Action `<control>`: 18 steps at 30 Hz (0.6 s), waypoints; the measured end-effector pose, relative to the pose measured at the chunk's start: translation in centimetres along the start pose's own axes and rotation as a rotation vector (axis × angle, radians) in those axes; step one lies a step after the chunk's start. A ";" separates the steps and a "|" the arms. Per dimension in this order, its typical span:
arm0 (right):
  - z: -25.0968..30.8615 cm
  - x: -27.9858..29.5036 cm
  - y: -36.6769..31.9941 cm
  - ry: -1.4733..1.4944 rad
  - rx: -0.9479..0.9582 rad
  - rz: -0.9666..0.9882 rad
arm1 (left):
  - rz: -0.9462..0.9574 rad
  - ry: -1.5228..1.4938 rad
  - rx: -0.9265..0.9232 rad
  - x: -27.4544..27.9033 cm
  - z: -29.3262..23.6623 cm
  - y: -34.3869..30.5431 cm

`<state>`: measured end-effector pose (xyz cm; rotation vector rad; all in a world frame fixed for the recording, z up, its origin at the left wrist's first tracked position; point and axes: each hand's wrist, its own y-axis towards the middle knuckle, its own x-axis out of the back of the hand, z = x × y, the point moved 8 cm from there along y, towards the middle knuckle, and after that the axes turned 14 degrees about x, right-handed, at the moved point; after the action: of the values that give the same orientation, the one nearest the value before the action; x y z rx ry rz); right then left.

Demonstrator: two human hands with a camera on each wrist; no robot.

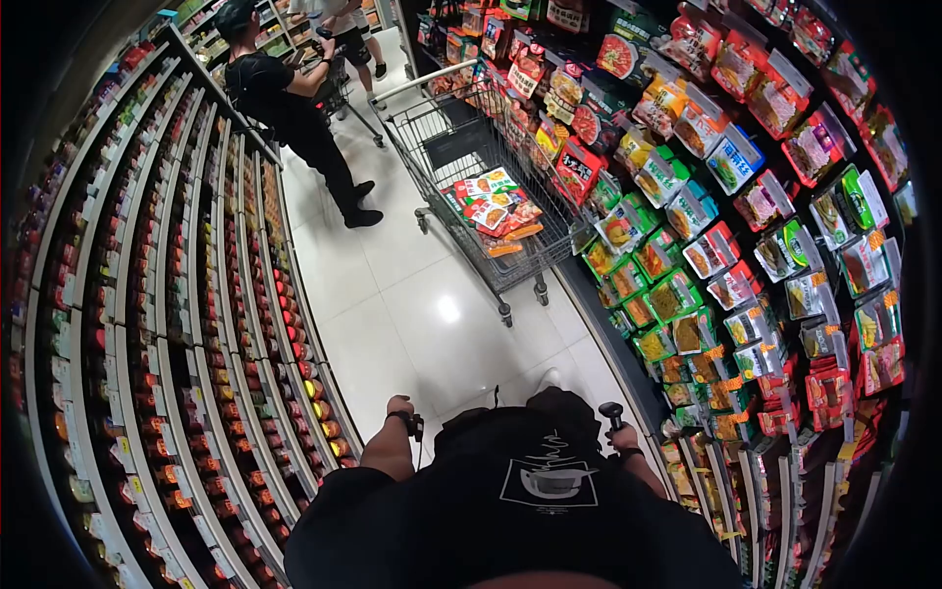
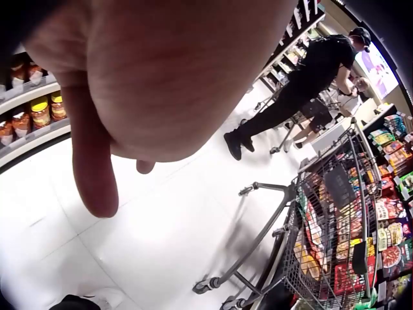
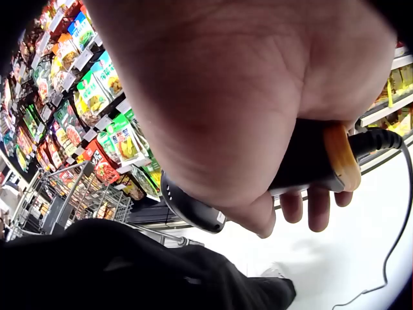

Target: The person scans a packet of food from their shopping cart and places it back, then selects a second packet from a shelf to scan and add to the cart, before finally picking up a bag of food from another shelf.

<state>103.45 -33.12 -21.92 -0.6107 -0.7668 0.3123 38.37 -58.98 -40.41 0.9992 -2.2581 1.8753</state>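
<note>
My right hand (image 1: 624, 438) grips a black handheld barcode scanner (image 1: 611, 412) beside my right hip, its head sticking out past the fingers. In the right wrist view, the fingers curl round the scanner's handle (image 3: 303, 155), and a black cable (image 3: 392, 239) runs from its end. My left hand (image 1: 399, 405) hangs beside my left side with nothing in it. Its fingers (image 2: 93, 171) point loosely down over the floor in the left wrist view. Ahead of me stands a wire shopping cart (image 1: 442, 128), holding several colourful packets (image 1: 491, 201).
Shelves of jars (image 1: 196, 324) line the left side. Hanging food packets (image 1: 706, 250) cover the right side, close to the cart. Farther along the white tiled floor (image 1: 392, 314) stands a person in black (image 1: 294, 98), with another person (image 1: 343, 25) and a second cart behind.
</note>
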 end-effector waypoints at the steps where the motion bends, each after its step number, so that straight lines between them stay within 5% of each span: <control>1: -0.7 -0.5 -0.1 0.011 -0.017 0.018 | -0.067 0.110 -0.049 1.1 -4.2 -7.2; 3: -4.4 -2.2 1.4 0.064 -0.028 0.076 | -0.029 -0.058 0.045 0.9 -8.0 -11.7; 7: 0.8 -0.7 -1.6 -0.108 -0.065 0.143 | -0.157 0.368 -0.309 -1.5 -13.9 -9.8; 10: -2.8 -2.4 2.5 0.053 -0.127 0.113 | -0.130 0.493 -0.287 -2.2 -16.2 -9.5; 15: -0.2 -4.5 9.2 0.154 -0.114 0.000 | -0.150 0.659 -0.173 1.1 -21.6 -9.3; 18: 2.2 -6.2 12.6 0.250 -0.116 -0.105 | -0.098 0.786 -0.270 3.5 -28.3 -7.2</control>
<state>97.05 -25.30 -31.86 -0.7007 -0.5768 0.0923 28.98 -35.72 -25.09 0.2461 -1.8529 1.4874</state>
